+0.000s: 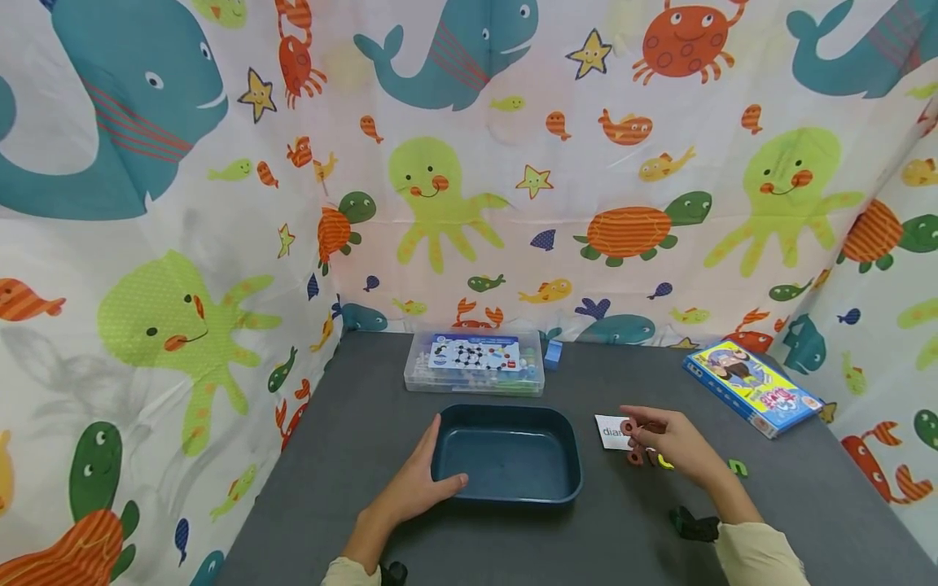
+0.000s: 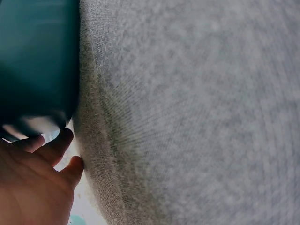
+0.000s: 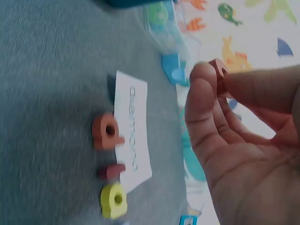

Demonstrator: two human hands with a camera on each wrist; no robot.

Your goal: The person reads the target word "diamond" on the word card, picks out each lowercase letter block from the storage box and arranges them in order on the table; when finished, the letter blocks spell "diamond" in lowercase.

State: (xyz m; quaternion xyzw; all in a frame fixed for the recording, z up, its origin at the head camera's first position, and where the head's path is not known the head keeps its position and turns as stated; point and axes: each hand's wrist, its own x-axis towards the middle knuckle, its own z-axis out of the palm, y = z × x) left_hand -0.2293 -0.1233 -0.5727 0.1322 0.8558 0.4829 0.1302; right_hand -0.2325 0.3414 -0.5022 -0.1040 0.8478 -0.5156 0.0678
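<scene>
My right hand (image 1: 674, 443) pinches a small reddish-brown letter piece (image 3: 219, 72) between thumb and fingertips, above a white card (image 1: 610, 432) printed with a word starting "dia". Along the card's near edge lie a brown letter piece (image 3: 105, 131), a dark red piece (image 3: 111, 172) and a yellow letter piece (image 3: 113, 200). At the left, my left hand (image 1: 418, 480) rests against the side of a dark teal tray (image 1: 564, 494), its fingers straight along the left wall and the thumb over the near-left corner. The tray holds nothing that shows.
Behind the tray stands a clear plastic case (image 1: 476, 382) with a labelled lid, and a blue block (image 1: 553, 356) beside it. A yellow and blue box (image 1: 755, 387) lies at the back right. A green letter piece (image 1: 737, 467) sits right of my right hand. Patterned curtains border the table.
</scene>
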